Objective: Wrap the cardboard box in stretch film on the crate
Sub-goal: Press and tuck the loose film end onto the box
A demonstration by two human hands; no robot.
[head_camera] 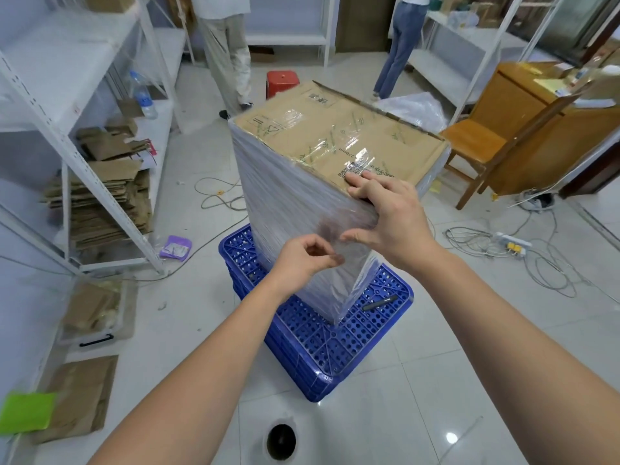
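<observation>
A tall cardboard box [339, 142] stands upright on an upturned blue plastic crate [322, 337]. Stretch film [285, 196] covers its sides in many layers; the top is bare cardboard with tape strips. My right hand [385, 213] rests on the near top corner, its fingers straight over the top edge and its thumb against the film. My left hand [305, 256] is just below it with curled fingers, pinching a loose bit of film at the near vertical edge.
A black marker [379, 303] lies on the crate. White metal shelving [60, 135] with flattened cardboard stands left. A wooden chair [476, 152] and desk are at the right, with cables and a power strip [511, 243] on the tiles. Two people stand behind.
</observation>
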